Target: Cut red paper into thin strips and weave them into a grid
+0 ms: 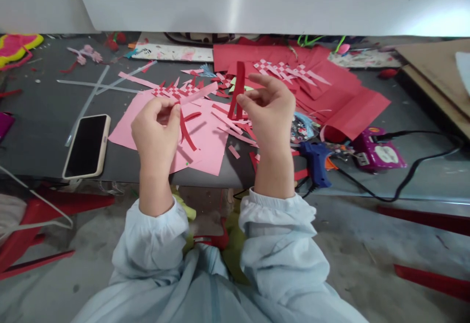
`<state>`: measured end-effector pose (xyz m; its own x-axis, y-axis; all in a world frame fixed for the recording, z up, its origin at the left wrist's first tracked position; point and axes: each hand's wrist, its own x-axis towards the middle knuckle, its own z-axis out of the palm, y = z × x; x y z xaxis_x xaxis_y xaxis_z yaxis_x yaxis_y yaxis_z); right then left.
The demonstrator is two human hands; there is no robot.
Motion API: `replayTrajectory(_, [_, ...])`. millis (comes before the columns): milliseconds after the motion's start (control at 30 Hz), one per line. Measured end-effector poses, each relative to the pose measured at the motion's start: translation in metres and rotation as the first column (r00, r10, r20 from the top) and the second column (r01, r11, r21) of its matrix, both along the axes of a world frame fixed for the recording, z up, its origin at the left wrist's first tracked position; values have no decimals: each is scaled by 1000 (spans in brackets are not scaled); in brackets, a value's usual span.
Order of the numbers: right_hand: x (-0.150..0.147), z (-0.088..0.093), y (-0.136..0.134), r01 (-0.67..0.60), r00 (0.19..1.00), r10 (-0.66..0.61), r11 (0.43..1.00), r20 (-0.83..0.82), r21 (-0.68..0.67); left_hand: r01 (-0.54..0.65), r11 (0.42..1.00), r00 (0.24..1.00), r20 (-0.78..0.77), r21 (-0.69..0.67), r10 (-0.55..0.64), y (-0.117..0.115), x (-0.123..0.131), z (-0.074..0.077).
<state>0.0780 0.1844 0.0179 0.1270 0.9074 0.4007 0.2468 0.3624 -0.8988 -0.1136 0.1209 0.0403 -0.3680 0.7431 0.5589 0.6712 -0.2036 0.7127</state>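
My left hand [157, 128] is closed around a small woven piece of pink and red paper strips [175, 91], with loose red strip ends [186, 134] curling down beside the thumb. My right hand [270, 112] pinches an upright dark red paper strip [238, 88] between thumb and fingers. Both hands hover above a pink paper sheet [205, 142] littered with cut strips on the dark table [44, 112].
A phone [87, 145] lies face up at the left. Red paper sheets [345, 103] with another woven piece [282, 70] spread at the right. A blue glue gun [316, 162], a purple device [378, 150] with a black cable, and cardboard [436, 68] sit at the right.
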Motion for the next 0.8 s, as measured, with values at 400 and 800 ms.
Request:
replayTrajectory(400, [14, 20, -16, -109, 981, 123, 989, -151, 99, 136, 990, 984, -117, 27, -132, 0, -1, 1])
replayTrajectory(800, [6, 33, -25, -95, 992, 101, 993, -73, 76, 197, 980, 965, -183, 38, -187, -1, 1, 2])
